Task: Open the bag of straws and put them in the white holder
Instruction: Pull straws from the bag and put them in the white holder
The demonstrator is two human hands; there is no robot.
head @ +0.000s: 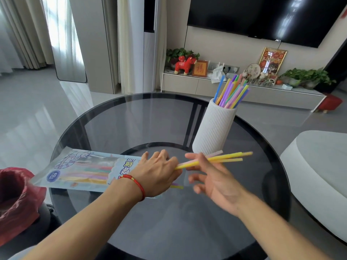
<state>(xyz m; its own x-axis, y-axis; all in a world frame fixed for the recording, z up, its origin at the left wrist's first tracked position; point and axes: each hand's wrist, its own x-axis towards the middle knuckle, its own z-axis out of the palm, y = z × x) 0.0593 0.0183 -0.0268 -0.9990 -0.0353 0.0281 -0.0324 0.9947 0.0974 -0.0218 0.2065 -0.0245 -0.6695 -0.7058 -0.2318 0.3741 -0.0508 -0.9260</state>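
A light blue printed bag of straws (84,170) lies flat on the left half of the round glass table (131,117), its open end pointing right. My left hand (157,173) presses down on that open end. My right hand (212,177) pinches a few yellow and pink straws (225,157) that stick out of the bag toward the right. The white ribbed holder (213,132) stands upright behind the hands, right of centre, with several coloured straws (231,92) fanning out of its top. More straws show through the bag.
A red plastic bag (16,199) sits at the table's left edge. A white rounded seat (319,171) is close on the right. Beyond the table are a low TV cabinet (225,87) with ornaments and a grey tiled floor.
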